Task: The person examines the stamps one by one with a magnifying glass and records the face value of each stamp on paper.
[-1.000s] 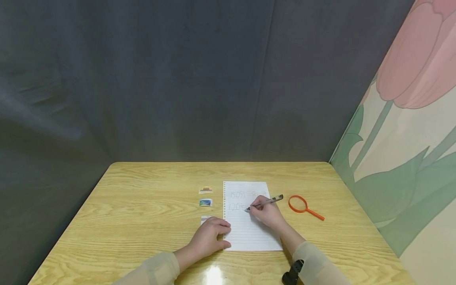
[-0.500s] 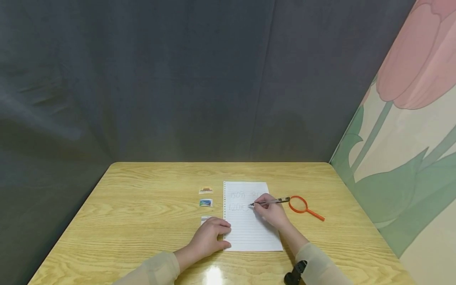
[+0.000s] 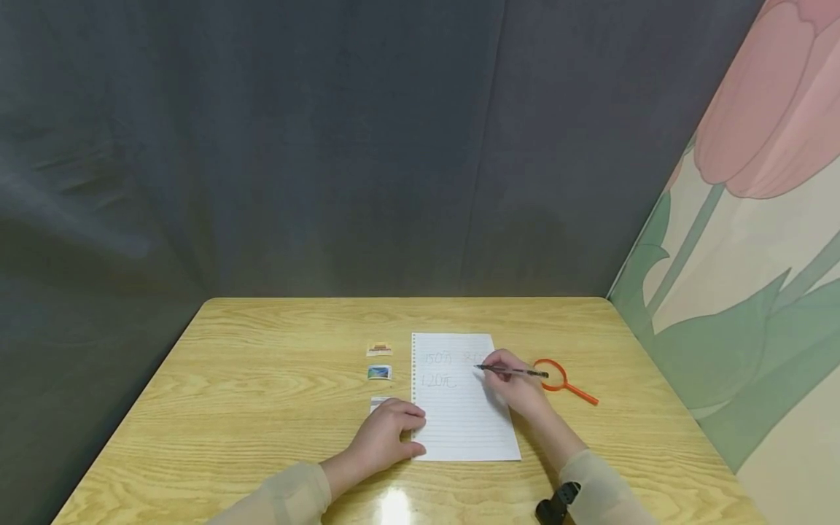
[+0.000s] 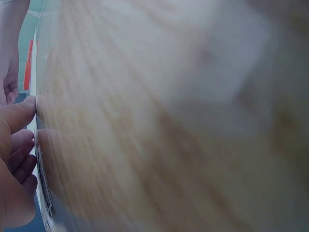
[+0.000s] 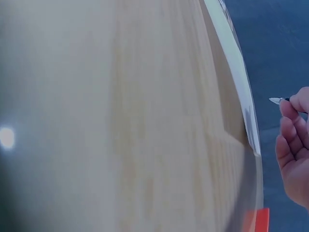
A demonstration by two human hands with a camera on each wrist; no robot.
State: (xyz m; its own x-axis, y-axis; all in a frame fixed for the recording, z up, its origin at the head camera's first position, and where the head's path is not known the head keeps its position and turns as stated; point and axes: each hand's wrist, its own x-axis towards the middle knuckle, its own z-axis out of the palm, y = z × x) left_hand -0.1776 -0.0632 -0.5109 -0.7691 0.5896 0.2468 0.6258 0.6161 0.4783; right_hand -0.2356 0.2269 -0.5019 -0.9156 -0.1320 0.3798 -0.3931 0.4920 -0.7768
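My right hand (image 3: 518, 383) pinches a pen (image 3: 525, 372) over the upper right part of a lined sheet of paper (image 3: 459, 430). In the right wrist view the pen's pale tip (image 5: 274, 100) juts out past the thumb and forefinger, raised off the sheet. Faint handwriting, two rows of it, runs along the sheet's upper part. My left hand (image 3: 387, 437) rests at the sheet's punched left edge with fingers relaxed and thumb apart. Left of the paper lie three small stamp-like pictures in a column: a yellowish one (image 3: 379, 351), a blue-green one (image 3: 379, 372), and a pale one (image 3: 377, 402) partly hidden by my left hand.
An orange-red magnifying glass (image 3: 580, 394) lies right of the paper, its ring partly behind the pen's end. A dark curtain (image 3: 394, 182) hangs beyond the far edge of the wooden table (image 3: 262, 379). A flower-patterned wall (image 3: 755, 292) borders the right side.
My right hand has moved right and slightly up with the pen, away from the second written row, uncovering more of it. My left hand stays in place.
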